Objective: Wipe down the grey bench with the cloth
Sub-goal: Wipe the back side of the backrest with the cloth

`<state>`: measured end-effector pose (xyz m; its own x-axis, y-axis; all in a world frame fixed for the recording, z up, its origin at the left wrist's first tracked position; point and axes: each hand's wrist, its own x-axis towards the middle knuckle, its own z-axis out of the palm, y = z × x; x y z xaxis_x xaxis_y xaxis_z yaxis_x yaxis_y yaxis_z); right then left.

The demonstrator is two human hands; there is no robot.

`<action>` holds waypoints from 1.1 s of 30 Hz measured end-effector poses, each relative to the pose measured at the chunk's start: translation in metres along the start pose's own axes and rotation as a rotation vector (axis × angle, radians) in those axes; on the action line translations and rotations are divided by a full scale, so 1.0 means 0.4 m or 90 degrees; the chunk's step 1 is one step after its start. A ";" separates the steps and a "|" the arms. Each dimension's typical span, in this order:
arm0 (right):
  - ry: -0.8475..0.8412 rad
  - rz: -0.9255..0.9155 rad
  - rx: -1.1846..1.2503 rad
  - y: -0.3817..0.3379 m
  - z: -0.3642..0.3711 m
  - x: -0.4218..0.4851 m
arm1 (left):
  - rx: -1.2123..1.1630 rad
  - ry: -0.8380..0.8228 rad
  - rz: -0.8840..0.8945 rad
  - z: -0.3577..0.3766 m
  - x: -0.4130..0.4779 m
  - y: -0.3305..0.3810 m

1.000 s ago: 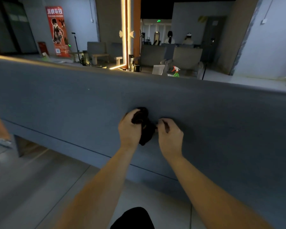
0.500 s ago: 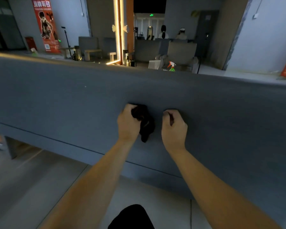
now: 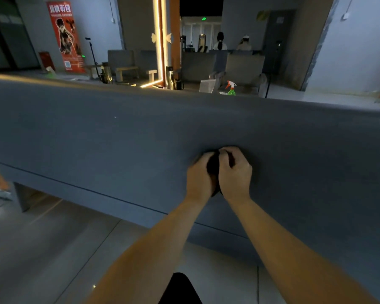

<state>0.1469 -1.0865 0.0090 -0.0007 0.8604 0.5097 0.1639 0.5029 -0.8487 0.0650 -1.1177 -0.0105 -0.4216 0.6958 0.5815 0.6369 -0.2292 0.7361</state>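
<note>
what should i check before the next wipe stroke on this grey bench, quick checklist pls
1. Grip: left hand and right hand both hold the cloth: ok.
2. Contact: cloth touches the grey bench: ok.
3. Spread: cloth is bunched between the hands: not ok.
4. Dampness of cloth: cannot tell.
5. Reach: spray bottle stands beyond the bench's far edge: cannot tell.

On the grey bench [image 3: 97, 137], your left hand [image 3: 199, 176] and right hand [image 3: 236, 174] cover most of the cloth [image 3: 213, 166]; only a dark sliver shows between them. Both bench ends pass out of view.
</note>
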 end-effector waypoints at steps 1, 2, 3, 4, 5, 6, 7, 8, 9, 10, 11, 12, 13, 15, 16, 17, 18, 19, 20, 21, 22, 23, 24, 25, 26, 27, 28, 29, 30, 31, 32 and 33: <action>0.004 0.004 0.008 -0.002 0.000 -0.001 | 0.010 0.002 0.008 -0.016 0.006 -0.017; 0.008 0.008 0.021 -0.004 0.000 0.000 | 0.007 0.020 0.004 -0.037 0.019 -0.036; 0.008 0.011 0.034 -0.005 0.002 0.000 | -0.009 0.038 -0.026 -0.058 0.036 -0.053; 0.008 0.011 0.044 -0.007 0.002 0.000 | -0.022 0.067 -0.058 -0.080 0.053 -0.068; 0.007 0.008 0.052 -0.009 0.001 0.000 | -0.034 0.100 -0.083 -0.097 0.072 -0.082; 0.003 0.006 0.058 -0.010 0.001 -0.002 | -0.047 0.133 -0.098 -0.113 0.083 -0.087; 0.002 0.007 0.064 -0.011 0.002 -0.004 | -0.052 0.162 -0.107 -0.117 0.089 -0.090; 0.001 0.010 0.069 -0.011 0.000 -0.005 | -0.071 0.190 -0.117 -0.117 0.094 -0.088; -0.006 0.011 0.071 -0.011 0.000 -0.007 | -0.094 0.229 -0.143 -0.111 0.094 -0.084; -0.018 0.011 0.070 -0.011 -0.001 -0.010 | -0.132 0.276 -0.188 -0.100 0.090 -0.080; -0.027 0.012 0.071 -0.010 -0.004 -0.010 | -0.172 0.319 -0.235 -0.086 0.086 -0.071; -0.030 0.009 0.072 -0.011 -0.009 -0.008 | -0.215 0.342 -0.268 -0.071 0.087 -0.058; -0.034 0.006 0.072 -0.009 -0.014 -0.005 | -0.250 0.350 -0.286 -0.058 0.088 -0.049; -0.045 0.003 0.070 -0.006 -0.020 -0.001 | -0.274 0.350 -0.286 -0.043 0.090 -0.041; -0.050 0.001 0.069 -0.007 -0.021 -0.001 | -0.282 0.345 -0.276 -0.039 0.087 -0.037; -0.054 0.002 0.067 -0.006 -0.022 0.000 | -0.285 0.334 -0.266 -0.033 0.082 -0.029; -0.056 0.007 0.068 -0.005 -0.022 0.002 | -0.284 0.315 -0.242 -0.023 0.076 -0.018; -0.057 0.018 0.068 -0.004 -0.021 0.006 | -0.269 0.292 -0.212 -0.011 0.070 -0.002; -0.060 0.031 0.065 -0.004 -0.022 0.009 | -0.250 0.261 -0.187 0.003 0.062 0.014; -0.068 0.043 0.061 -0.006 -0.023 0.012 | -0.233 0.234 -0.165 0.014 0.056 0.032; -0.081 0.051 0.061 -0.012 -0.024 0.017 | -0.224 0.222 -0.154 0.021 0.053 0.043; -0.097 0.055 0.064 -0.018 -0.026 0.020 | -0.220 0.222 -0.154 0.024 0.055 0.047; -0.114 0.056 0.067 -0.025 -0.030 0.019 | -0.224 0.222 -0.161 0.024 0.054 0.046; -0.122 0.051 0.068 -0.031 -0.040 0.017 | -0.229 0.207 -0.166 0.026 0.052 0.046; -0.116 0.043 0.065 -0.035 -0.057 0.015 | -0.234 0.181 -0.162 0.033 0.046 0.054; -0.096 0.034 0.055 -0.035 -0.079 0.014 | -0.231 0.153 -0.153 0.048 0.036 0.069; -0.068 0.026 0.042 -0.032 -0.107 0.011 | -0.229 0.128 -0.141 0.069 0.023 0.088; -0.041 0.017 0.029 -0.025 -0.137 0.006 | -0.230 0.111 -0.130 0.091 0.006 0.112; -0.016 0.009 0.020 -0.018 -0.168 -0.002 | -0.236 0.103 -0.118 0.112 -0.012 0.134; 0.011 0.002 0.014 -0.010 -0.199 -0.010 | -0.241 0.106 -0.108 0.130 -0.028 0.154; 0.040 -0.006 0.011 -0.004 -0.234 -0.016 | -0.239 0.119 -0.103 0.144 -0.039 0.167; 0.069 -0.013 0.010 0.003 -0.268 -0.017 | -0.230 0.134 -0.098 0.152 -0.047 0.175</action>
<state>0.2529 -1.1007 0.0195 0.1022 0.8363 0.5387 0.1491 0.5225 -0.8395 0.1566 -1.1056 0.0091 -0.6399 0.5955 0.4856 0.3057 -0.3825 0.8719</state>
